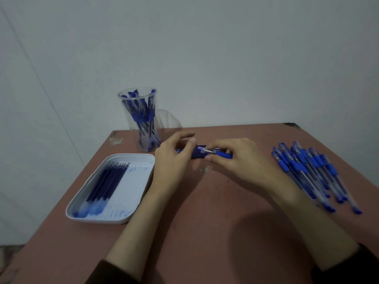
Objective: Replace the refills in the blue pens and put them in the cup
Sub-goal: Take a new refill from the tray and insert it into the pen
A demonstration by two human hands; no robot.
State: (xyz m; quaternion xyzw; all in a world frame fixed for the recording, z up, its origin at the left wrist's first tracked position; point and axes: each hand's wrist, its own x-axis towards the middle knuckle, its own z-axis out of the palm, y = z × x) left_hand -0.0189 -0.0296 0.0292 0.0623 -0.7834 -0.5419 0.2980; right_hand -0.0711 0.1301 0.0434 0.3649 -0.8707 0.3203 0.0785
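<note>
One pen [222,154] is pinched between left hand [174,156] and right hand [238,160]. Cup [141,124] stands behind, tray [98,219] with refills [106,181] left, loose pens [311,169] right, all on worktop [205,222].

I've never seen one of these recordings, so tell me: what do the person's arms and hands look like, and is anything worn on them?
The left hand and right hand are bare: no gloves, rings or watch show. A dark left sleeve and right sleeve show only near the bottom edge, well short of the wrists.
</note>
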